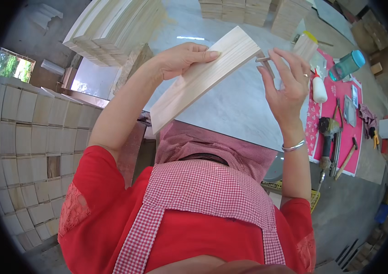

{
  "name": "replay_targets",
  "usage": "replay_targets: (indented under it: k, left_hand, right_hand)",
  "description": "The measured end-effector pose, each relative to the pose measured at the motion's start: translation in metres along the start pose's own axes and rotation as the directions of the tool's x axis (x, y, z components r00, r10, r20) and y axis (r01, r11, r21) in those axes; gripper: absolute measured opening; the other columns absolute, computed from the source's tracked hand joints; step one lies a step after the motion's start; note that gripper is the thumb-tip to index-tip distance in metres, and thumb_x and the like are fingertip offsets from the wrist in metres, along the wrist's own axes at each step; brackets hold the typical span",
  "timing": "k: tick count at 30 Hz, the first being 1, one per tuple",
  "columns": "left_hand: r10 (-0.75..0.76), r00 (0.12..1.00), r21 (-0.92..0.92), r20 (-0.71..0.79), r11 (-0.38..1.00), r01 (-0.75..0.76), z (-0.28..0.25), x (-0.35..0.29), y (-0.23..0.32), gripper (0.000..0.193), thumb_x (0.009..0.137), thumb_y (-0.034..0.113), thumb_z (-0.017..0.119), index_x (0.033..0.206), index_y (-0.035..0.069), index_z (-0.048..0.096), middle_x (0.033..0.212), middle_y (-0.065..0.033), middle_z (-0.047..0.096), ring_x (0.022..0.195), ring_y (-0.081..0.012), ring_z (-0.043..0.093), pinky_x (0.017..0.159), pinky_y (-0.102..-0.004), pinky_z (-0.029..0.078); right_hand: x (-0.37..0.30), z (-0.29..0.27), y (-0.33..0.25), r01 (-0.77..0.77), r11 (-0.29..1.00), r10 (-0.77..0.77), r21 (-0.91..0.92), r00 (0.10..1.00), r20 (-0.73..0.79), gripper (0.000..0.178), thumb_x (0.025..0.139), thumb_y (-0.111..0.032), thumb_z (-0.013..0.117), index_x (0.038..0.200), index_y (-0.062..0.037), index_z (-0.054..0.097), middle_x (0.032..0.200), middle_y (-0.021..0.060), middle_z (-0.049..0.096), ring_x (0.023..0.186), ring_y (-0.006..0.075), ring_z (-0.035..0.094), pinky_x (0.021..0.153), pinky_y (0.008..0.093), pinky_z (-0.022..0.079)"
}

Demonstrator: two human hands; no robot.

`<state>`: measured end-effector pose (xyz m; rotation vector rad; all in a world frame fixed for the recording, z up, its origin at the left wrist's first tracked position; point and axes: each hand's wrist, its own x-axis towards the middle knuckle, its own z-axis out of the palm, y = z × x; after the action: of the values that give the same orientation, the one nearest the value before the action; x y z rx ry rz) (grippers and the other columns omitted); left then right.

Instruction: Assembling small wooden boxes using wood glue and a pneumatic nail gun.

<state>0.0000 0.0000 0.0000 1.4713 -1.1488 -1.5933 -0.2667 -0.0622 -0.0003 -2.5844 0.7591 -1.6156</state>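
**Wooden board [205,82] in the left grip, slanting above the table**

On my feed the board sits at twelve o'clock, tilted, its near end pointing toward half past seven and its far end toward half past one. My left grip [182,60] grasps it by the long edge on the ten o'clock side, thumb pressed on the broad face, other fingers partly hidden behind the wood. My right grip [291,86], at two o'clock, hangs just beside the board's far end with its fingers spread; a thin wooden piece [263,59] shows at the fingertips, and I cannot tell whether they grasp it. A silver bangle [293,146] circles that wrist.

Beneath all this I see the white table [244,112]. Stacked long boards [112,27] stand at eleven o'clock, and block stacks [235,10] between twelve and one. At two o'clock I have a white squeeze bottle [319,89] with a red tip and, beyond it, a turquoise bottle [347,66]. Around three o'clock a pink sheet [347,134] carries a hammer [345,160]. Stacked wood [32,118] fills nine o'clock, and a checked apron [212,182] lies toward six.
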Motion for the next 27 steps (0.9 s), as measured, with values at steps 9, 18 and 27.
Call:
replay_targets:
  k: [9, 18, 27]
  left_hand:
    - [0.015, 0.999, -0.204, 0.047, 0.979, -0.005, 0.011, 0.000, -0.012, 0.041, 0.090, 0.041, 0.067, 0.108, 0.004, 0.065, 0.097, -0.0031, 0.068, 0.086, -0.0096, 0.063, 0.079, -0.0255, 0.050]
    - [-0.004, 0.999, -0.235, 0.046, 0.972, 0.014, 0.016, 0.001, -0.015, 0.043, 0.090, 0.041, 0.067, 0.110, 0.003, 0.064, 0.101, -0.0044, 0.067, 0.090, -0.0103, 0.063, 0.081, -0.0266, 0.050]
    - [0.000, 1.000, -0.221, 0.002, 0.975, 0.000, 0.023, 0.005, -0.019, 0.049, 0.089, 0.042, 0.068, 0.115, 0.002, 0.062, 0.103, -0.0057, 0.067, 0.093, -0.0119, 0.063, 0.083, -0.0288, 0.050]
  right_hand:
    - [-0.004, 0.011, 0.001, -0.027, 1.000, 0.026, -0.015, 0.999, -0.035, 0.021, 0.074, -0.009, 0.078, 0.094, -0.0109, 0.071, 0.089, -0.0005, 0.067, 0.084, 0.0184, 0.061, 0.081, 0.0339, 0.037]
    - [-0.002, 0.008, -0.004, -0.051, 0.994, 0.051, -0.096, 0.999, -0.004, 0.016, 0.076, -0.012, 0.076, 0.092, -0.0111, 0.071, 0.084, -0.0004, 0.065, 0.076, 0.0181, 0.059, 0.080, 0.0350, 0.036]
    - [-0.007, 0.015, 0.001, -0.073, 0.991, 0.076, -0.114, 0.997, 0.023, 0.019, 0.077, -0.013, 0.075, 0.095, -0.0104, 0.070, 0.085, 0.0008, 0.066, 0.078, 0.0189, 0.059, 0.079, 0.0362, 0.037]
